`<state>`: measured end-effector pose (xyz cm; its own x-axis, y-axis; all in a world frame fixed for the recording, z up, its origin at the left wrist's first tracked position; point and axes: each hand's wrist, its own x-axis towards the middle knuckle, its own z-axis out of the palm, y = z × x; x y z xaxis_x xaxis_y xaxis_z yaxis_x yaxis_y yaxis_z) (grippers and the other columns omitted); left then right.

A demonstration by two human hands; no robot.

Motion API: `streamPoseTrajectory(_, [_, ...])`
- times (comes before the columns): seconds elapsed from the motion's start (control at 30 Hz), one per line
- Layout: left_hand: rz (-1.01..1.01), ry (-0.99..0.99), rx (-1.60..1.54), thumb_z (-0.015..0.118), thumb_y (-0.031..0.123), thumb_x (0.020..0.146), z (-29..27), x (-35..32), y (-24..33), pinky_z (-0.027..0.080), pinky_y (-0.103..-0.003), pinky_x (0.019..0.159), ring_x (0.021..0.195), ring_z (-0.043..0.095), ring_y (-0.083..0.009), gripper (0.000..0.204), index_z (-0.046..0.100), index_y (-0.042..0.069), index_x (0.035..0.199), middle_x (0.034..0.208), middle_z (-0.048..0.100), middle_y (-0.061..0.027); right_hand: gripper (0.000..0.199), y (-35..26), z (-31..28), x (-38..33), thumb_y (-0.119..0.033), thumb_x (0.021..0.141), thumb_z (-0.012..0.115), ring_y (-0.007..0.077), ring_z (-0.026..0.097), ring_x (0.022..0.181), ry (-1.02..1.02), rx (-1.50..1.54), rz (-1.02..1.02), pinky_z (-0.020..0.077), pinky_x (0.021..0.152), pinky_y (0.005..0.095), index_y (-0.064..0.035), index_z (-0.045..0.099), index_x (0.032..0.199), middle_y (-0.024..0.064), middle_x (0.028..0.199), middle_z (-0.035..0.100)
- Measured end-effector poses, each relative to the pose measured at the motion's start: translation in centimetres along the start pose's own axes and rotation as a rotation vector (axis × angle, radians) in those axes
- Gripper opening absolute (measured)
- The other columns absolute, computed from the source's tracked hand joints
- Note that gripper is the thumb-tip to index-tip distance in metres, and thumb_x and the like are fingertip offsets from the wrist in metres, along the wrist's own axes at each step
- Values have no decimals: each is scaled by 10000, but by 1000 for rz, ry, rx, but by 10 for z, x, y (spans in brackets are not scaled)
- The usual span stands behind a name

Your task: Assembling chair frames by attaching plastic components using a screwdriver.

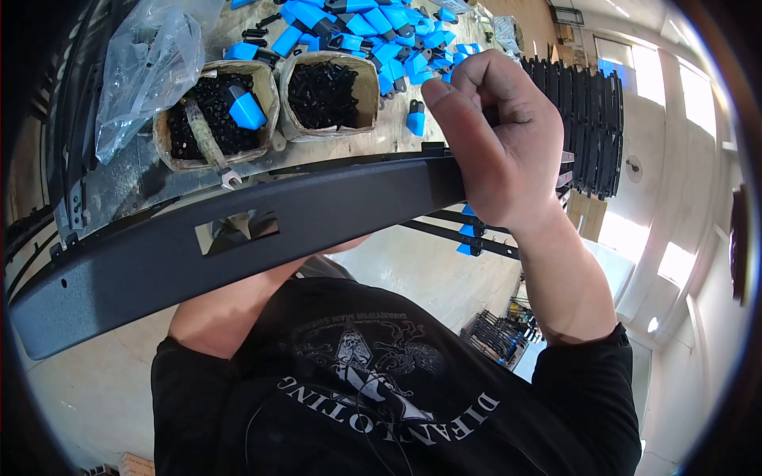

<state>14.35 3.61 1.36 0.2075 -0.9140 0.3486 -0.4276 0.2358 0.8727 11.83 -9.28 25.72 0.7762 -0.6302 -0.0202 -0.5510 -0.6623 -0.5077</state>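
A long dark grey metal bar (pixel 341 202) with a rectangular cutout stretches across in front of me, tilted down to the left. My right hand (pixel 512 119) is at its right end, fingers curled in and thumb raised; whatever lies in the fingers, if anything, is hidden. The hand and wrist cover that end of the bar. My left forearm (pixel 242 309) passes behind the bar, which hides the left hand's fingers. Just beyond the bar, an open-end wrench (pixel 208 143) with a wrapped handle rests across a box of black small parts (pixel 163 147).
A second box (pixel 369 99) of black fasteners stands beside the first. Blue-and-black plastic pieces (pixel 381 28) are heaped at the back of the workbench (pixel 317 151). A clear plastic bag (pixel 151 71) lies at the left. Black slatted parts (pixel 579 127) are stacked on the right.
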Motion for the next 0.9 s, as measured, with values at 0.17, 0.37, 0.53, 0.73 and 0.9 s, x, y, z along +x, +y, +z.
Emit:
streamPoseTrajectory(0.17, [-291, -32, -259, 679, 162, 889, 3, 28, 4, 548, -341, 784, 836, 702, -232, 167, 710, 49, 1009, 948, 726, -119, 262, -2, 2, 0, -264, 894, 747, 171, 464, 567, 5, -38, -16, 411, 537, 315, -84, 576, 814, 35, 623, 481])
streamPoseTrajectory(0.37, [-661, -79, -577, 657, 198, 907, 7, 44, 1, 549, -321, 811, 845, 715, -204, 189, 702, 36, 993, 953, 733, -135, 280, 0, -2, 2, -318, 902, 744, 220, 537, 579, -31, -111, -38, 449, 553, 344, -77, 610, 851, 70, 651, 543])
streamPoseTrajectory(0.53, [-804, 81, -426, 801, 200, 722, -13, 60, -19, 534, -348, 627, 655, 678, -190, 250, 673, 29, 852, 703, 673, -97, 206, -11, -3, -2, -212, 928, 706, 88, 431, 627, -53, -79, -85, 388, 572, 255, -41, 613, 861, 1, 664, 506])
streamPoseTrajectory(0.73, [-770, 253, -706, 746, 118, 795, 27, 20, -47, 521, -352, 631, 686, 672, -207, 163, 694, 19, 913, 763, 683, -131, 286, -18, -2, 2, -283, 907, 731, 100, 429, 607, -85, -192, 45, 401, 571, 276, -51, 589, 819, 2, 643, 482])
streamPoseTrajectory(0.9, [-203, 243, -50, 677, 101, 910, 23, -15, 12, 502, -369, 675, 758, 659, -248, 119, 674, 16, 994, 854, 671, -118, 349, -16, -4, 0, -393, 893, 695, 340, 607, 625, -61, -178, 62, 474, 584, 432, -68, 576, 841, 113, 636, 571])
